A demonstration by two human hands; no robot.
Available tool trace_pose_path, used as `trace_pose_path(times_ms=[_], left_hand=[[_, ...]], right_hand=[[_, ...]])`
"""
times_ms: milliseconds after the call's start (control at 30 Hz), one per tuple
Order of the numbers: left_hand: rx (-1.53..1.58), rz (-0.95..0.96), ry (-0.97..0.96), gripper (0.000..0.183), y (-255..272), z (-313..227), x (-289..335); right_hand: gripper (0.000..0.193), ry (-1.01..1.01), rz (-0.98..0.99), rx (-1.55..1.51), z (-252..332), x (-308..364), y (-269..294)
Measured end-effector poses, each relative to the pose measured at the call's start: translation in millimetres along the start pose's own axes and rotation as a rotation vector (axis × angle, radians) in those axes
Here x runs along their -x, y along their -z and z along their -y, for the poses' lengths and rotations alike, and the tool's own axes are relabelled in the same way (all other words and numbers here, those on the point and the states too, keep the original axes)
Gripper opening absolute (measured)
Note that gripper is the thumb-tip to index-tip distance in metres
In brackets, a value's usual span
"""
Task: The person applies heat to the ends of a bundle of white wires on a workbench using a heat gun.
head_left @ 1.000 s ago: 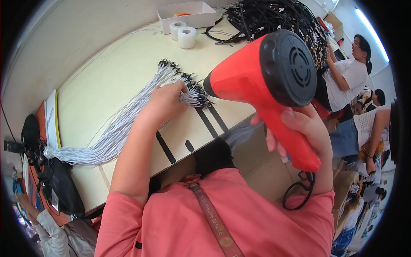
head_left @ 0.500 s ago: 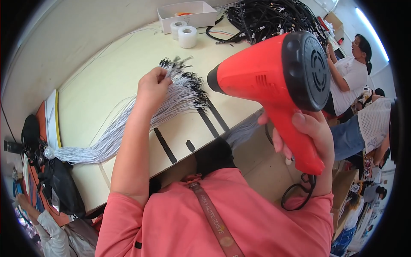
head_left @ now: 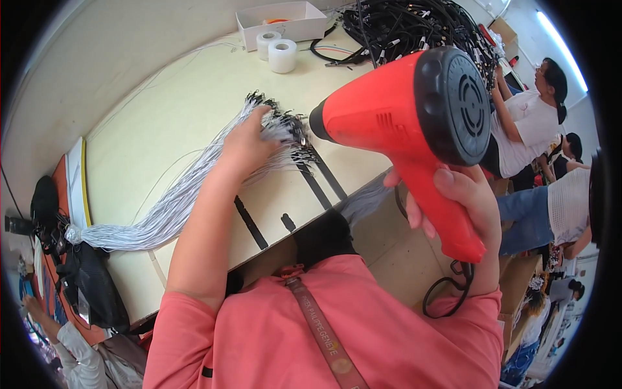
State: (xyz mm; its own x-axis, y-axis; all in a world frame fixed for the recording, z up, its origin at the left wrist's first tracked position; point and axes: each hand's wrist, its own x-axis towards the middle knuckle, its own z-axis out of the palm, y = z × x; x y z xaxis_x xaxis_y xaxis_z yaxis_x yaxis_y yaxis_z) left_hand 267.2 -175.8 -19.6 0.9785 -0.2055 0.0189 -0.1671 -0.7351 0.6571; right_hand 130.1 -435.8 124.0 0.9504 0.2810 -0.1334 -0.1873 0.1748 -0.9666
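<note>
My right hand point(head_left: 457, 204) grips the handle of a red heat gun point(head_left: 414, 123) with a black rear grille. Its black nozzle points left at the black-tipped ends of a thick bundle of thin white wires point(head_left: 175, 201). The bundle lies across the pale yellow table point(head_left: 181, 110), tied at its far left end. My left hand point(head_left: 249, 139) presses down on the fanned wire ends, just left of the nozzle.
Two white tape rolls point(head_left: 277, 50) and a white cardboard tray point(head_left: 285, 23) stand at the back. A heap of black cables point(head_left: 414, 26) fills the back right. Black strips point(head_left: 249, 223) lie along the table's front edge. Other people point(head_left: 525, 129) stand at the right.
My left hand has slid up along the wire ends and spread them. The heat gun has moved left and nearer to the tips.
</note>
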Motion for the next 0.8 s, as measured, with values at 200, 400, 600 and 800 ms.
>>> trace_pose_path(times_ms=[200,400,600,800], left_hand=[[0.371,-0.141,0.141,0.051,5.3,17.0,-13.1],[0.393,-0.291,0.118,0.043,4.2,17.0,-13.5],[0.378,-0.304,0.107,0.042,-0.9,26.0,-19.2],[0.368,-0.291,0.109,0.040,-0.3,25.5,-16.0]], right_hand=[[0.041,0.043,-0.002,-0.007,-2.3,-1.7,3.8],[0.042,0.040,-0.006,-0.005,-2.6,-4.3,5.3],[0.042,0.084,0.003,0.012,-3.1,-13.1,-1.9],[0.038,0.029,0.078,0.028,-2.1,-42.4,-8.1]])
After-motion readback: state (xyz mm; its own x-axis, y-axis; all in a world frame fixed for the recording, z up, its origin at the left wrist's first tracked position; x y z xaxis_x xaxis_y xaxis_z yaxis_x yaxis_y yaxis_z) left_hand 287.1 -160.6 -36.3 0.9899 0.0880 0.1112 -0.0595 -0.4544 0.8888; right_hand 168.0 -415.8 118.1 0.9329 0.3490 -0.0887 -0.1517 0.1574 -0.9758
